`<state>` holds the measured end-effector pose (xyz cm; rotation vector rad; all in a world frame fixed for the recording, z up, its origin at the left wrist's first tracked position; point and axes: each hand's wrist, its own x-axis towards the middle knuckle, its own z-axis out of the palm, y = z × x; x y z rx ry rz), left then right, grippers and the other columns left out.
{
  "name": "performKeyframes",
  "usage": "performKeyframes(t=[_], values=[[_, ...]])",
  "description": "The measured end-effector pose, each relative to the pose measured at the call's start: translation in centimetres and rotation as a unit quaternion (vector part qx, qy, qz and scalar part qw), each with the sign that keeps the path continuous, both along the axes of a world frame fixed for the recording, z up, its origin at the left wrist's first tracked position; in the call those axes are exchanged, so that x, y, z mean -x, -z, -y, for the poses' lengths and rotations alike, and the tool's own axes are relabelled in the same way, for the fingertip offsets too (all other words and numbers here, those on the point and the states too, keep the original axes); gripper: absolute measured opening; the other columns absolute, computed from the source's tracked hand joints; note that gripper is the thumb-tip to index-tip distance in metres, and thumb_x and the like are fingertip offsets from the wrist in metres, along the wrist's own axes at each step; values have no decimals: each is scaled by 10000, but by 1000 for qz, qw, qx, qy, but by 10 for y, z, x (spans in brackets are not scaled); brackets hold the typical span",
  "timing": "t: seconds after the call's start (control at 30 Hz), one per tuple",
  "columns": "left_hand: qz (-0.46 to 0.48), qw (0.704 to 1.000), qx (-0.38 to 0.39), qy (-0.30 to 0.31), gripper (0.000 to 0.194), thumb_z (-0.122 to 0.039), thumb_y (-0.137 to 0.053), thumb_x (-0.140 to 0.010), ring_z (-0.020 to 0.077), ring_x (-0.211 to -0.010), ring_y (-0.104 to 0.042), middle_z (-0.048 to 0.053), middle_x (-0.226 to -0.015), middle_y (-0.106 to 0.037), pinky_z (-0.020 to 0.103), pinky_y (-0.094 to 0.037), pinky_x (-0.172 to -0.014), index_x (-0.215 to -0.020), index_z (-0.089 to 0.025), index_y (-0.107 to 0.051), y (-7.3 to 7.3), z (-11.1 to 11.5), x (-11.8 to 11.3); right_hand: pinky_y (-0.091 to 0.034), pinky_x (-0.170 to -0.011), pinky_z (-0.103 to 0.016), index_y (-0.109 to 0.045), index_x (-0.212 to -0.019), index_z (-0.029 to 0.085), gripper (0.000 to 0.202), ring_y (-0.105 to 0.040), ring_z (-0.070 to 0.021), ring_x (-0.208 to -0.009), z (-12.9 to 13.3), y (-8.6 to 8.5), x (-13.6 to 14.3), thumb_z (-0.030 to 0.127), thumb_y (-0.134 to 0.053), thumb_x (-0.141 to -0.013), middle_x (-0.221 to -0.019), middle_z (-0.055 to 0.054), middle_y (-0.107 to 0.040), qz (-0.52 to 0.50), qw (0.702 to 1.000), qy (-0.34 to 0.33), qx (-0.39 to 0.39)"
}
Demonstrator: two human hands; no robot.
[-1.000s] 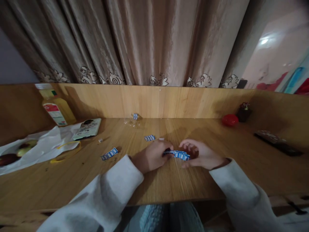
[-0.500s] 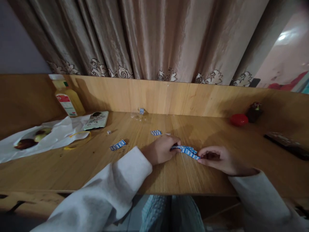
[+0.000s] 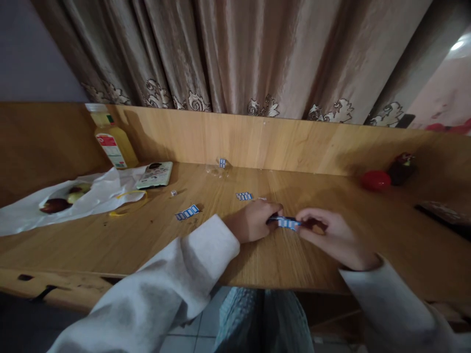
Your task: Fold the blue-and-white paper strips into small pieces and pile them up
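The bundle of blue-and-white strips [image 3: 289,223] lay between the two hands, just above the front middle of the worktop [image 3: 272,264]. The left hand [image 3: 255,220] was nearly closed, its fingers curled around one end; the right hand [image 3: 333,235] was partly open, thumb and fingertips pinching the other end, palm hollow. Such thin pieces seemed to call for a firm left grip and a light right pinch at the edge, wrists low, so that the layers would neither buckle nor slide apart. They looked flat, flexible and paper-like, printed with pale rectangles. A loose strip [image 3: 187,212], slightly bent, lay beyond the left sleeve on smooth, straight-grained wood. Farther out were a crumpled white bag [image 3: 99,189], a glossy red round object [image 3: 376,181] and a softly sheened, pleated curtain [image 3: 250,49].
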<state>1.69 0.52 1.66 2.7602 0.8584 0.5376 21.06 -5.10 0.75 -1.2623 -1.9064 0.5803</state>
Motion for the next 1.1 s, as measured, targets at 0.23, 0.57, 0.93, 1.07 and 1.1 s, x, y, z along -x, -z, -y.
performKeyframes(t=[0.23,0.57,0.93,1.07,1.1], values=[[15,1000,-12,24,108,-95,-489,-781,137,-762,-553,31,-785,-605,237,-404,-690,-827,-148,-571,1,-1,-1,-343,-555,-254,-461,-664,210,89,-458,-120,-585,-6,8,28,174,-521,-717,-599,42,-451,116,988,60,-80],[8,1000,-12,14,95,-157,-515,-805,156,-783,-565,40,-831,-619,257,-399,-689,-880,-151,-573,1,1,-1,-420,-791,-330,-392,-1085,254,443,-501,-200,-931,-3,20,17,173,-574,-689,-991,-41,-494,52,996,11,-75],[9,1000,3,25,102,-152,-514,-817,148,-814,-567,39,-861,-627,250,-402,-728,-895,-150,-580,0,1,-2,-404,-876,-407,-536,-1013,269,290,-535,-238,-1007,-8,6,8,359,-614,-748,-1047,-33,-592,76,995,21,-65],[11,1000,3,27,92,-154,-517,-822,143,-796,-559,42,-845,-620,246,-396,-705,-887,-142,-581,0,0,-2,-417,-884,-406,-569,-1001,263,278,-530,-238,-1063,-9,8,-11,429,-582,-779,-1084,-40,-604,32,995,70,-62],[12,1000,2,29,91,-160,-519,-823,144,-797,-556,42,-848,-620,248,-395,-705,-888,-143,-581,0,-1,-2,-423,-886,-411,-575,-1012,265,293,-531,-242,-1071,-10,9,-17,438,-587,-775,-1101,-43,-606,25,996,71,-51]])
